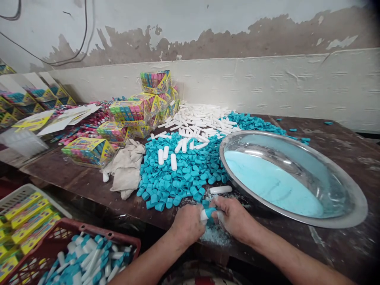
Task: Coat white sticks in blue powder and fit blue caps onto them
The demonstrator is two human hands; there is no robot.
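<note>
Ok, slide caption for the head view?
Left hand and right hand hold white plastic tube and blue plastic cap near shiny metal basin.

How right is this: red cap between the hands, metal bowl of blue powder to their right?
Wrong colour: head view shows a blue cap between left hand and right hand. Metal bowl of blue powder right of them: correct.

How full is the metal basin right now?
Partly full: pale blue powder lies across part of the metal basin, with bare shiny metal showing beside it.
</note>
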